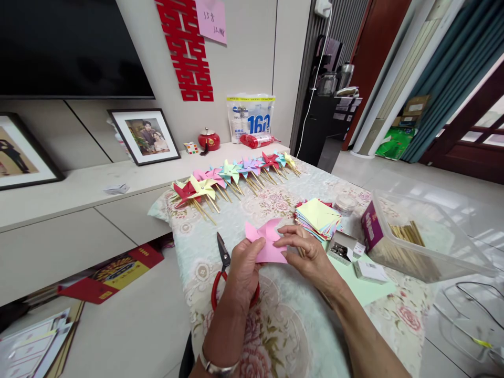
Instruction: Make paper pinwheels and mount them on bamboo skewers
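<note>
A pink paper square, partly folded into a pinwheel shape, sits between both my hands above the flowered tablecloth. My left hand pinches its lower left edge. My right hand presses folded corners at its right side. Red-handled scissors lie on the cloth just left of my left hand, partly hidden under it. A stack of coloured paper squares rests just beyond my right hand.
A row of finished paper pinwheels on sticks lines the table's far edge. A clear plastic box with wooden sticks stands at the right, a small open box of pins beside it. A low cabinet with framed photos runs along the left.
</note>
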Demonstrator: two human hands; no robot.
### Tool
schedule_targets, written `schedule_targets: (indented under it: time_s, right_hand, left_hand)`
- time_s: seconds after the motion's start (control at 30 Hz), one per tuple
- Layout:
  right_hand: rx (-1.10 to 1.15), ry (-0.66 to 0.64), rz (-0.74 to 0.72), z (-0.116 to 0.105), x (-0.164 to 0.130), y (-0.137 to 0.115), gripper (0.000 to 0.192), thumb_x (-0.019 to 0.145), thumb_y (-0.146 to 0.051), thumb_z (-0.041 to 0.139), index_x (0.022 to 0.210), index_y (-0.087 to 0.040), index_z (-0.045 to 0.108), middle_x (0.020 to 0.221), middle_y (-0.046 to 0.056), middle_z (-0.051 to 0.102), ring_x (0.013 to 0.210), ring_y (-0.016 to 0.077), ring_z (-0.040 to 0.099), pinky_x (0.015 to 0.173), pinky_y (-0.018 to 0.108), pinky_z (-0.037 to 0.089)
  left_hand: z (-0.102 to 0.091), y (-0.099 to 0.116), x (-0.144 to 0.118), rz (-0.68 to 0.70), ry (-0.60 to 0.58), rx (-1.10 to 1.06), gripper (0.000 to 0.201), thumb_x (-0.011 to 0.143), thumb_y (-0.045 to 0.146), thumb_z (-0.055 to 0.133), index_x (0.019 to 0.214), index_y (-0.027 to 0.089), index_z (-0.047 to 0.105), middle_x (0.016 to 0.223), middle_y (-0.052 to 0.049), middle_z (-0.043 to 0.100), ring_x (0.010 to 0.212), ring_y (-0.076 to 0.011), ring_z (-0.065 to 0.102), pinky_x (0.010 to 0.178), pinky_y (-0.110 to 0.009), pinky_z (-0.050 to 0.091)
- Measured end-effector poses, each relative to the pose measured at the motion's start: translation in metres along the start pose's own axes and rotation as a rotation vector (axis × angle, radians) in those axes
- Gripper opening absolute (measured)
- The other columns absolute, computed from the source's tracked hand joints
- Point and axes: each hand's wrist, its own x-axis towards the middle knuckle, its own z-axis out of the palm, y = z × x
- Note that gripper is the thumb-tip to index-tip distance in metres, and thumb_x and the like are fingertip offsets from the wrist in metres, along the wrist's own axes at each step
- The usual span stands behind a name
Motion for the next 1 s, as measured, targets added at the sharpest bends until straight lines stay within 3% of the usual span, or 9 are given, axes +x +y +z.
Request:
schedule_targets:
  time_s: [0.13, 0.23, 0.47, 0.7, 1.0]
  right_hand:
    - [-0.011, -0.006, -0.002, -0.001, 0.001, -0.002, 0.029, 0.082, -0.012, 0.066, 0.099, -0.031, 0.078, 0.130, 0.007, 0.058, 0.126, 0.0266, 0.051, 0.107, 0.044, 0.036]
    - [-0.003, -0.013, -0.006, -0.001, 0.001, -0.002, 0.017, 0.085, -0.022, 0.069, 0.095, -0.031, 0.079, 0.128, 0.007, 0.059, 0.126, 0.0268, 0.051, 0.106, 0.044, 0.037]
    - [-0.021, -0.017, 0.047, 0.001, 0.001, -0.003, 0.008, 0.086, -0.030, 0.069, 0.083, -0.026, 0.075, 0.111, 0.007, 0.061, 0.113, 0.0251, 0.055, 0.098, 0.040, 0.040]
    - [-0.044, 0.003, 0.113, 0.005, 0.002, -0.007, 0.014, 0.083, -0.024, 0.062, 0.070, -0.022, 0.067, 0.084, 0.004, 0.058, 0.090, 0.0222, 0.055, 0.080, 0.033, 0.042]
    - [-0.098, 0.002, 0.216, 0.010, 0.002, -0.004, 0.012, 0.076, -0.019, 0.060, 0.064, -0.020, 0.058, 0.079, 0.003, 0.057, 0.078, 0.0199, 0.054, 0.066, 0.030, 0.038]
  left_hand:
    - [-0.001, -0.002, 0.001, 0.018, -0.029, 0.035, 0.025, 0.062, 0.030, 0.079, 0.079, 0.014, 0.071, 0.060, 0.000, 0.064, 0.054, -0.0120, 0.051, 0.052, -0.023, 0.039]
    - [-0.002, -0.004, 0.002, 0.043, -0.041, 0.095, 0.029, 0.065, 0.032, 0.077, 0.084, 0.011, 0.072, 0.063, -0.003, 0.066, 0.055, -0.0127, 0.052, 0.054, -0.024, 0.040]
    - [0.000, -0.007, 0.002, 0.082, -0.048, 0.192, 0.033, 0.062, 0.031, 0.075, 0.086, 0.008, 0.073, 0.065, -0.003, 0.069, 0.053, -0.0114, 0.052, 0.053, -0.023, 0.038]
    - [0.007, -0.004, -0.004, 0.093, -0.051, 0.300, 0.015, 0.064, 0.027, 0.069, 0.068, 0.013, 0.070, 0.052, 0.002, 0.059, 0.044, -0.0098, 0.046, 0.047, -0.022, 0.033]
    - [0.003, -0.013, 0.002, 0.107, -0.032, 0.339, 0.016, 0.062, 0.028, 0.071, 0.070, 0.013, 0.070, 0.054, 0.004, 0.058, 0.049, -0.0098, 0.045, 0.049, -0.021, 0.032]
